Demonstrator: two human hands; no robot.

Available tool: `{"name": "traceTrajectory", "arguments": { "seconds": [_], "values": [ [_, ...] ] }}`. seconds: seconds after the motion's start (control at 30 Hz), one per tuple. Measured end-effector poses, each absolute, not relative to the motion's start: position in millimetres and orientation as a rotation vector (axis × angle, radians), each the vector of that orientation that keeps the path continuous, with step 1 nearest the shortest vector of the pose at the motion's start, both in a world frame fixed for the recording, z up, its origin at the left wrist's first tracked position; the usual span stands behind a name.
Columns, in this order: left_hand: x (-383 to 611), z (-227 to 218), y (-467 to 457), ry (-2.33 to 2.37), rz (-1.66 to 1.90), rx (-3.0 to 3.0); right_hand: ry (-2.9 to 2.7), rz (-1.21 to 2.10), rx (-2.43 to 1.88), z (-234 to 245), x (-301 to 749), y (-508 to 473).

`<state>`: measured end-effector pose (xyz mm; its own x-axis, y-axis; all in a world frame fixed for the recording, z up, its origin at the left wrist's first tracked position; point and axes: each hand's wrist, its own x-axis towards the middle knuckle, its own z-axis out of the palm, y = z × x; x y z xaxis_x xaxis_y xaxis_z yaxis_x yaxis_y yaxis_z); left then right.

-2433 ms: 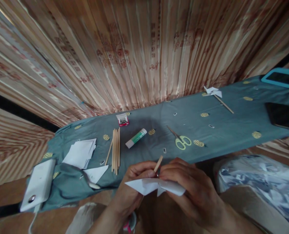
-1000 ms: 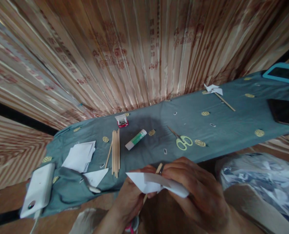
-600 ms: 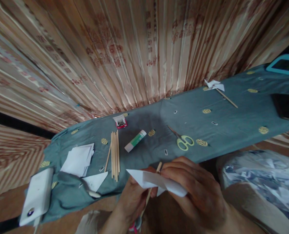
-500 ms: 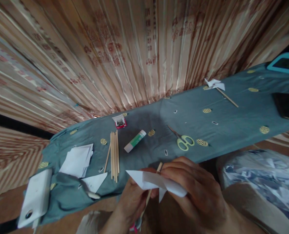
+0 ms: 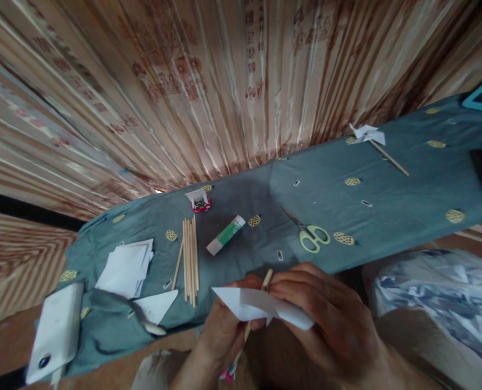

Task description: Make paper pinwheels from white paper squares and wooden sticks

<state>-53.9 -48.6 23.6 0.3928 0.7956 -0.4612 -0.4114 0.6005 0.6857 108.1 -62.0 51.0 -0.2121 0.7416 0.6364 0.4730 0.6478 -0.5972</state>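
Observation:
Both my hands work just in front of the table's near edge. My left hand [image 5: 224, 330] is closed around a thin wooden stick [image 5: 267, 278] whose tip pokes up between my fingers. My right hand [image 5: 326, 319] pinches a folded white paper shape [image 5: 244, 303] against the stick's top. The paper spreads out to both sides like wings and hides the middle of the stick.
On the blue-green cloth [image 5: 387, 216] lie a bundle of sticks [image 5: 190, 259], a glue stick [image 5: 225, 235], green scissors [image 5: 312, 235], a small red box [image 5: 199, 201], white paper squares [image 5: 124, 266], a finished paper pinwheel [image 5: 368, 135], a white phone [image 5: 56, 333]. A plastic bag [image 5: 439, 292] sits right.
My hands stay together on the paper and stick; the stick has slid lower through the paper. The view has drifted slightly, so the table items sit a little differently in the frame.

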Motion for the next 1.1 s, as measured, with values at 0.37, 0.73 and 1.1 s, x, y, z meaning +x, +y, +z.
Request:
{"name": "traceTrajectory", "arguments": {
  "seconds": [0.37, 0.73, 1.1],
  "values": [
    [-54.4, 16.3, -47.3, 0.903, 0.792, 0.520, -1.845, 0.317, -0.995, 51.1, 107.7, -58.7],
    [-50.7, 22.2, -44.2, 0.887, 0.769, 0.546, -1.826, 0.328, -1.000, 52.1, 113.7, -56.5],
    [-50.0, 18.7, -44.5, 0.867, 0.778, 0.567, -1.802, 0.350, -0.990, 49.6, 113.9, -58.1]
  ]
}}
